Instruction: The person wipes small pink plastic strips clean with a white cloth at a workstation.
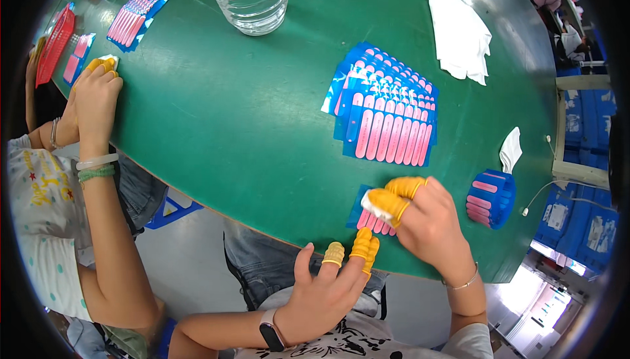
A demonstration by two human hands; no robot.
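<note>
My right hand [425, 228], with yellow finger cots on its fingers, pinches a folded white cloth [371, 205] against a small blue sheet of pink strips [382, 226] at the table's near edge. That hand and the cloth cover much of the sheet. My left hand [333, 285] also wears yellow cots on several fingers. Its fingers are spread, and the foremost fingertips rest at the sheet's lower left edge. Farther up lies a fanned stack of blue sheets with pink strips [394, 137].
On the green table [230, 116] are a clear bottle [254, 11], white cloths [459, 41], a smaller white cloth [510, 150] and a curled blue-and-pink strip sheet [482, 204]. At left, a co-worker's hands [97, 100] work beside more sheets [141, 8] and a red basket [56, 47].
</note>
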